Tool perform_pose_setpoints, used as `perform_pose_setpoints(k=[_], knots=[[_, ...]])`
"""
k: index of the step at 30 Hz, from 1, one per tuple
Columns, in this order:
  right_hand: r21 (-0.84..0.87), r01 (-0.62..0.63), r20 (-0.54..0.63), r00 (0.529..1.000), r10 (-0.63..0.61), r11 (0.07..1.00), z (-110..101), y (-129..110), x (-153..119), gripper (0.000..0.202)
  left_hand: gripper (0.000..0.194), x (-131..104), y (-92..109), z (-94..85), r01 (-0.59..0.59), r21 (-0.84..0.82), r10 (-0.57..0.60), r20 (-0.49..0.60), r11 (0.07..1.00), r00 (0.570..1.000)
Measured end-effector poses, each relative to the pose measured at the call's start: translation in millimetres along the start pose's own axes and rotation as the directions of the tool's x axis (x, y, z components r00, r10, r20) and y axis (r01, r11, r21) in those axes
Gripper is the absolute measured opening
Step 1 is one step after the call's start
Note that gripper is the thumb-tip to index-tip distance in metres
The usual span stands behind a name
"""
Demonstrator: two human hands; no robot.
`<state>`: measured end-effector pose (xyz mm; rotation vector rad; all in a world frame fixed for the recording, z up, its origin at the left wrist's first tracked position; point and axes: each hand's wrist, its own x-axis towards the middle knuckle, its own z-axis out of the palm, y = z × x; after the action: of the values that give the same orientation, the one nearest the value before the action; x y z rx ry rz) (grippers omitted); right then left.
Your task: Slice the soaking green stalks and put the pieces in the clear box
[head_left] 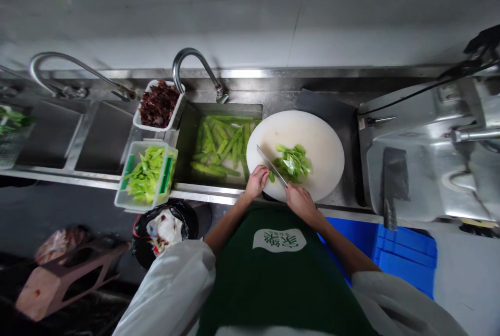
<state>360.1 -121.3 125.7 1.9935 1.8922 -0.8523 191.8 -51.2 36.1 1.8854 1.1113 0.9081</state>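
My right hand [300,200] is closed round the handle of a kitchen knife [270,163], its blade slanting away to the left over the round white cutting board [328,156]. Left of the blade, my left hand [257,181] has its fingers bent around the short end of a green vegetable stalk [271,176], pressed on the board near its front left edge. To the right of the knife lies a pile of green slices [295,161]. Whole and cut green stalks [221,140] lie in water in the sink [183,133] beside the board.
A tub of green slices [146,174] stands on the counter's front edge, with a tub of dark red-brown food [159,104] behind it. A faucet [195,54] arches over the sink. Below is a black-lined bin [187,216]. A cleaver [392,185] lies on metal equipment at right.
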Motion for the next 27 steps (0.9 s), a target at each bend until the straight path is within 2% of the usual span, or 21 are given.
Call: perform_pose_setpoints(k=[5, 11, 19, 27], knots=[[-0.008, -0.016, 0.010, 1.000, 0.016, 1.000, 1, -3, 1, 0.037, 0.026, 1, -2, -3.4, -0.030, -0.019, 0.031, 0.050, 0.999, 0.998], [-0.016, -0.018, 0.039, 0.999, 0.019, 1.000, -4, -5, -4, 0.035, 0.030, 0, -2, 0.7, -0.035, 0.051, 0.031, 0.063, 0.998, 0.998], [-0.020, -0.051, 0.087, 0.995, 0.052, 0.999, -10, -20, -2, 0.035, 0.031, 2, -2, 2.2, -0.047, 0.029, 0.045, 0.080, 0.998, 0.996], [-0.002, -0.092, 0.076, 0.993, 0.092, 0.996, -13, -27, 0, 0.035, 0.031, 2, -9, 2.7, -0.142, 0.068, 0.135, 0.089, 0.988, 0.987]])
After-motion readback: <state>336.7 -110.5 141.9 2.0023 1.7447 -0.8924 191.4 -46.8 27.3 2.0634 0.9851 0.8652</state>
